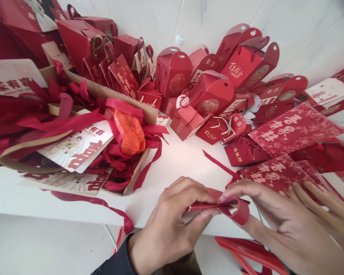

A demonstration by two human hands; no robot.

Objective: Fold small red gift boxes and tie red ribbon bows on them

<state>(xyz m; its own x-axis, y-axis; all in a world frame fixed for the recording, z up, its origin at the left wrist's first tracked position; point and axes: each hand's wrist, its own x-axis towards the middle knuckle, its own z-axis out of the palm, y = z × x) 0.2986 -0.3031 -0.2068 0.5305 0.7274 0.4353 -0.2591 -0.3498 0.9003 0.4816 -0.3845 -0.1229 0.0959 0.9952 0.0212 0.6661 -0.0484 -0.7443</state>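
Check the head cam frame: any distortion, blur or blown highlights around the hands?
Head view: heavy wide-angle bending, so the front edge of the white table bows. Head view: soft, even daylight, table near blown out, only faint shadows. Head view: left hand and right hand, pinching the folded red paper piece, are fairly sharp. Head view: the far right edge stretches and smears; the gift boxes behind stay readable.

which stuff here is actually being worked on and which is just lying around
In hand: left hand and right hand, both pinching the folded red card.
Lying about: assembled gift boxes, flat printed sheets, cardboard tray of ribbons, orange bag.
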